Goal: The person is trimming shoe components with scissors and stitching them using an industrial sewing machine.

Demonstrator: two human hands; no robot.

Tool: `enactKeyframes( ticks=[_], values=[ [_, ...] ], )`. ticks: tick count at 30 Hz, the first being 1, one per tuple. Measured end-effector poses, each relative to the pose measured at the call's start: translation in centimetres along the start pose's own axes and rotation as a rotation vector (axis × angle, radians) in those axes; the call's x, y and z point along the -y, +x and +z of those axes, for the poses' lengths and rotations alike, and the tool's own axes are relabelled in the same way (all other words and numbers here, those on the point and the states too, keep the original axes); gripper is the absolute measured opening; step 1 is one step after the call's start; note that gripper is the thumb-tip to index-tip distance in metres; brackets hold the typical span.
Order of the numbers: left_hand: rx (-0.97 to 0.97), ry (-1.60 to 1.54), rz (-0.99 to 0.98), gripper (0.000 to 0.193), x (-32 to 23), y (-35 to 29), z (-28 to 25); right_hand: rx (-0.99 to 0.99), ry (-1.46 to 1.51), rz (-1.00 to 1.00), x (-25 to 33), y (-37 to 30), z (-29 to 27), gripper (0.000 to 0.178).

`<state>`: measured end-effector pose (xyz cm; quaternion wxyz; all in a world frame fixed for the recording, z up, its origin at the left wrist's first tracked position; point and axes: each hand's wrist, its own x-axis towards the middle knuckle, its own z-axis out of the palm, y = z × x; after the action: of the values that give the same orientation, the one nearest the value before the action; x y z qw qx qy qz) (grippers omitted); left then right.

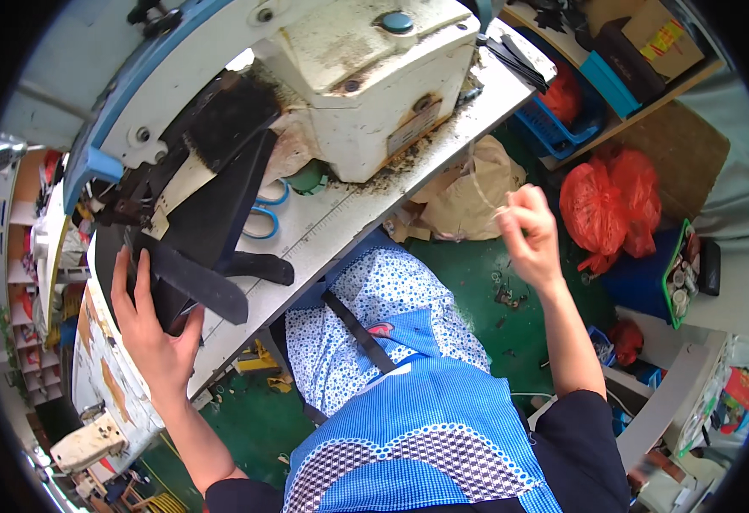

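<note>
My left hand (156, 338) lies at the left end of the sewing machine's bed, fingers spread and thumb apart. Its fingertips touch a black padded fabric piece (199, 282) close to the needle area. More black fabric (225, 209) stretches behind it under the machine arm. My right hand (530, 235) is raised off the table's right side, with thumb and fingers pinched together. From that pinch a thin pale strand (479, 184) runs up and away. The sewing machine (374, 94) is white and stained, with dark grime around its base.
Blue-handled scissors (261, 222) lie on the table (314, 239) beside the machine. Red plastic bags (605, 205), a blue bin (648, 278) with a green rim and a brown paper bag (477, 192) stand on the green floor. A blue basket (562, 124) sits at far right.
</note>
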<state>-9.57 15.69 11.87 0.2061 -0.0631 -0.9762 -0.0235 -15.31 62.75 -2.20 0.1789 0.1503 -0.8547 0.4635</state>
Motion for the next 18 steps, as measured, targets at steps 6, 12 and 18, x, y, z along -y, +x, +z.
enactKeyframes(
  ticks=[6,12,18],
  values=[
    [-0.042,0.019,0.095,0.104,0.2,-0.9,-0.1,0.123,0.943,0.364,4.0,3.3,-2.8,0.056],
    [-0.042,-0.894,0.486,0.050,-9.6,-3.6,2.6,0.260,1.682,0.434,10.7,6.2,-1.0,0.053],
    [0.058,-1.005,0.328,0.089,-23.3,2.2,14.3,0.279,1.795,0.456,14.8,8.1,-0.4,0.051]
  ],
)
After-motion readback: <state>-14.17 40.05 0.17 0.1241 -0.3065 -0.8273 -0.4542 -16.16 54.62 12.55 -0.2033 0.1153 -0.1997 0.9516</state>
